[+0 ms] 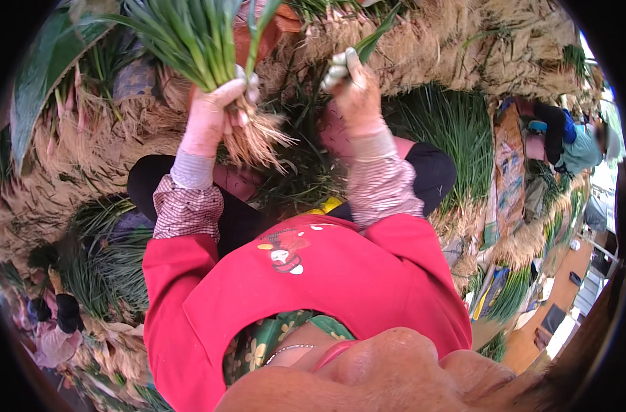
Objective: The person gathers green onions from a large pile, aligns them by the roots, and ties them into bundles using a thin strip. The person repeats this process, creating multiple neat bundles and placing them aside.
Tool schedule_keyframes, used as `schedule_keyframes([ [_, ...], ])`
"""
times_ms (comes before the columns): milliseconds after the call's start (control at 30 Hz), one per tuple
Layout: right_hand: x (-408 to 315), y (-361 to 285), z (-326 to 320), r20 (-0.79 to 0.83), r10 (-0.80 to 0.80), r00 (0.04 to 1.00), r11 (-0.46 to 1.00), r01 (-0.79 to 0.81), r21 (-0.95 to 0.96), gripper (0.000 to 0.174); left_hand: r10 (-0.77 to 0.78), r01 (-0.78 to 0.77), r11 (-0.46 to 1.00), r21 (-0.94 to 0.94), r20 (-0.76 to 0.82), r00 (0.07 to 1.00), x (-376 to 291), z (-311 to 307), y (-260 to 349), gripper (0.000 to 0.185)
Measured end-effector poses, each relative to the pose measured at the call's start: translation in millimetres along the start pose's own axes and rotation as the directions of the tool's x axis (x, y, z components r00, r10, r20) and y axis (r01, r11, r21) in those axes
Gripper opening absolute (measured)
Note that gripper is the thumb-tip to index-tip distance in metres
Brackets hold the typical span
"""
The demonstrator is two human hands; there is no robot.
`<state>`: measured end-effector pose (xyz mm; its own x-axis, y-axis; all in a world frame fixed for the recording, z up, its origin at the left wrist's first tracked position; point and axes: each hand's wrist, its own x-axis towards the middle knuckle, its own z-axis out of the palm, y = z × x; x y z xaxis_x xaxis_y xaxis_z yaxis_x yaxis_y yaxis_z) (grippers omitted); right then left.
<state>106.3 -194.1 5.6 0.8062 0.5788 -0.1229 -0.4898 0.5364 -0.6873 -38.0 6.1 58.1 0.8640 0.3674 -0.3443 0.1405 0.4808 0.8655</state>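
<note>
My left hand (217, 105) grips a bunch of green onions (199, 44), with leaves fanning toward the top of the view. Pale stringy roots (253, 134) hang below the fist. To its right, my right hand (357, 90) is raised with its fingers curled around a green leaf or stalk (376, 41), slightly blurred. White coverings wrap its fingertips. Loose green trimmings (297, 180) lie between my bent legs, below both hands.
Long rows of rooty onion bundles (447, 49) run ahead of me. More green bundles (447, 139) lie by my right knee and at left (107, 262). Another person (576, 141) sits at far right; part of another (60, 319) shows at lower left.
</note>
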Motion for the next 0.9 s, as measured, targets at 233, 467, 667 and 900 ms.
schedule_keyframes([
  [233,18.8,-37.4,1.8,0.132,0.338,0.932,-0.449,0.283,-0.847,0.047,0.240,-0.193,0.953,-0.235,0.190,0.952,-2.1,-24.1,24.4,0.046],
  [467,158.1,-63.5,-0.6,0.102,0.045,0.994,-0.526,0.110,-0.843,0.046,0.070,0.069,0.896,-0.438,0.293,0.954,30.9,-8.1,-14.0,0.048],
  [667,92.5,-143.7,-49.9,0.657,0.126,0.743,-0.836,0.436,-0.333,0.013,0.049,0.058,0.924,-0.377,0.268,0.962,18.0,-20.0,-10.2,0.046],
  [900,-128.4,-266.8,-178.9,0.484,-0.258,0.836,-0.939,-0.099,-0.330,0.026,0.045,0.097,0.903,-0.419,0.317,0.947,15.1,-23.6,-12.2,0.053],
])
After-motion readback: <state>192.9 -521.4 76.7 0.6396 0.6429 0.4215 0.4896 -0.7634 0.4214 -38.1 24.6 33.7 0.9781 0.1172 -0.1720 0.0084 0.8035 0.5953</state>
